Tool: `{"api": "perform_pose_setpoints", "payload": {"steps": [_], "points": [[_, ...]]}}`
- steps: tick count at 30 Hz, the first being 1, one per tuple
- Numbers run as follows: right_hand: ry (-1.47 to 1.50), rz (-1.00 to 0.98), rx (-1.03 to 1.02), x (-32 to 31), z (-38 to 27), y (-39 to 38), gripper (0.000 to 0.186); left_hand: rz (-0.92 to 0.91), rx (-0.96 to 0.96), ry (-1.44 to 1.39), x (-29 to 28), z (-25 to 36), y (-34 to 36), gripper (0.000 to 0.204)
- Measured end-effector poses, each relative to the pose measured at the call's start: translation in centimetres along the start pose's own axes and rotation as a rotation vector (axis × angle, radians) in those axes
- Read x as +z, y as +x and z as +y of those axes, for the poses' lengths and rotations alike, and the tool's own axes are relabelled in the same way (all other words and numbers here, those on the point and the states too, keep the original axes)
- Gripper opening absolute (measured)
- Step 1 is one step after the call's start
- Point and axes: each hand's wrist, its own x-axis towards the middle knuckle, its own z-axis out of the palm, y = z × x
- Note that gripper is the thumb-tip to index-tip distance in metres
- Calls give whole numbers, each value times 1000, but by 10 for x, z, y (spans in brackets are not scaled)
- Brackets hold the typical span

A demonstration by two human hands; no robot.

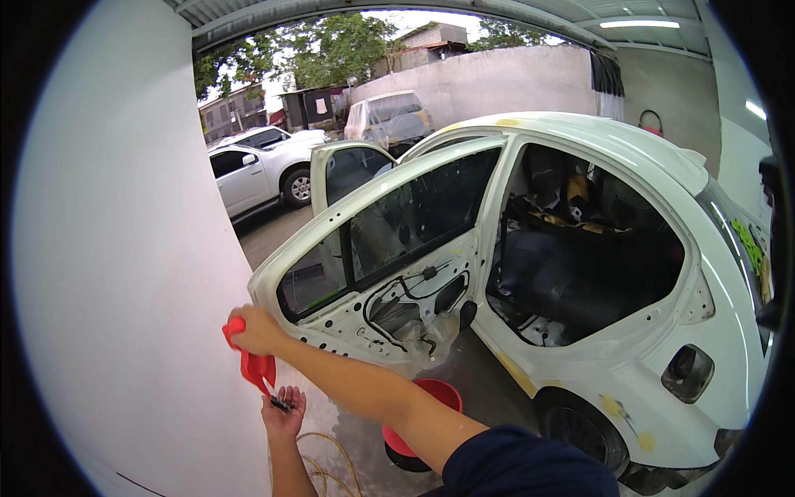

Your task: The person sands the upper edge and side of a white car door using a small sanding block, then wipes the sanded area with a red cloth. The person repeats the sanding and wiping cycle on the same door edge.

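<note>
My right hand [258, 331] reaches across to the left, in front of the white wall. Its fingers are closed round a bright red, soft-looking cloth [258, 370], which hangs down from the grip. Just below, my left hand [284, 414] is palm up with curled fingers round a small black object [281, 404], too small to name. The narrow lower end of the cloth meets this hand by the thumb. Right of my right hand stands the open rear door [364, 311] of a white car, its inner panel stripped.
The white car body [613, 132] fills the right side, with yellowish patches near the wheel. A red bucket [439, 389] stands below the door, partly behind my right arm. A yellow hose [335, 443] lies on the floor. Outside are a white pickup [257, 178] and a plastic-covered vehicle [385, 116].
</note>
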Motion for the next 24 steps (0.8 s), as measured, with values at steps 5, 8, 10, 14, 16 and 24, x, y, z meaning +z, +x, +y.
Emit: {"api": "perform_pose_setpoints", "payload": {"steps": [5,8,10,14,16,24], "points": [[-391,-513,-72,41,25,-158,75,-917,399,163,5,-33,10,64],[-202,-370,131,58,72,-192,51,-386,25,205,-55,-49,-1,59],[-192,-193,326,55,96,-202,35,-83,-245,331,-113,-48,-4,55],[159,106,512,52,109,-214,39,-614,-877,59,-184,-44,26,39],[68,61,624,56,114,-227,40,-36,-404,423,-166,-73,65,33],[333,427,816,25,170,-262,35,266,-581,573,-203,-47,9,33]]}}
